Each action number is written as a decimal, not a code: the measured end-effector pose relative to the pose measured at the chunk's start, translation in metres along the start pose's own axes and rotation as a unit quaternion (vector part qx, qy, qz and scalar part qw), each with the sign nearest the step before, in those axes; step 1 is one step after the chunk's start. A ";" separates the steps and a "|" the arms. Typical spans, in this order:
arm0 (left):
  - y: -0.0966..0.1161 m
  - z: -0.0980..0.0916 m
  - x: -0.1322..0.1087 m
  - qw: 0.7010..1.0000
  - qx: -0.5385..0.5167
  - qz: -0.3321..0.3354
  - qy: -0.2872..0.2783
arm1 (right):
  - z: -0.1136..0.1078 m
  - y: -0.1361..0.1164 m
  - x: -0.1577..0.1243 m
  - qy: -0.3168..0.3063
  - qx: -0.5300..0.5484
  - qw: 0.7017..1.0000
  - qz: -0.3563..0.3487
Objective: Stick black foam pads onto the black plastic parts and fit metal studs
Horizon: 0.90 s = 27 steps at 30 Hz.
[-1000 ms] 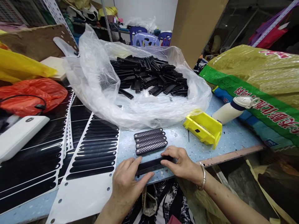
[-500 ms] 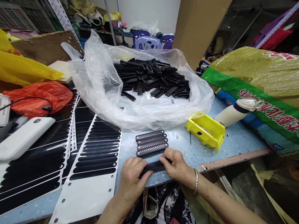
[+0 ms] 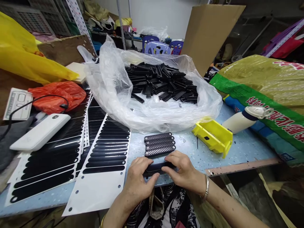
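Left hand [image 3: 140,180] and right hand [image 3: 184,172] pinch the black plastic strip [image 3: 155,167] at lower centre, drawn closer together than a second ago, just below four perforated grilles [image 3: 159,144].

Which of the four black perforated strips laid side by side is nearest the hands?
The frontmost strip, just beyond the right hand and left hand gripping a fifth strip; the other three lie behind it, toward the plastic bag.
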State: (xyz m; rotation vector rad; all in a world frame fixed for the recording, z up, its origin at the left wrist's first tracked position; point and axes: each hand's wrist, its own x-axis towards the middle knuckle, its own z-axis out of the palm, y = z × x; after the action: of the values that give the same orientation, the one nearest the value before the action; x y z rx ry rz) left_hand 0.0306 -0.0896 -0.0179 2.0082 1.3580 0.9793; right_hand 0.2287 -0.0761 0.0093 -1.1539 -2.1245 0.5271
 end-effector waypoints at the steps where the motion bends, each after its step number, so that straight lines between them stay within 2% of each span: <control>1: 0.000 -0.001 0.000 1.000 -0.003 0.000 -0.004 | 0.005 -0.002 0.002 -0.014 -0.002 1.000 -0.001; 4: -0.002 -0.003 0.001 1.000 -0.012 0.002 -0.022 | 0.014 -0.005 0.008 -0.049 -0.004 0.999 0.020; 10: -0.004 -0.005 0.004 0.998 -0.022 0.009 -0.053 | 0.019 -0.004 0.014 -0.059 0.008 0.992 0.109; 14: -0.002 -0.006 0.004 0.998 -0.020 0.001 -0.062 | 0.028 -0.002 0.012 -0.034 -0.026 0.995 0.092; 18: -0.003 -0.005 0.003 0.999 -0.023 0.001 -0.049 | 0.034 -0.004 0.011 0.003 -0.046 0.996 0.073; 21: -0.005 -0.005 0.003 0.999 -0.027 -0.004 -0.029 | 0.022 -0.009 0.013 0.020 -0.018 0.997 0.069; 24: -0.004 -0.007 0.001 0.999 -0.028 -0.028 -0.006 | -0.004 -0.008 0.009 0.040 0.012 0.997 0.064; 27: 0.001 -0.008 -0.002 0.997 -0.030 -0.062 0.027 | -0.025 0.004 -0.004 0.076 -0.026 0.991 0.104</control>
State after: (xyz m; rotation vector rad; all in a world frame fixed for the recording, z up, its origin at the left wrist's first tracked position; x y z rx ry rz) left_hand 0.0239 -0.0917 -0.0128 1.8428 1.4457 1.0127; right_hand 0.2504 -0.0766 0.0235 -1.4083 -1.9109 0.4625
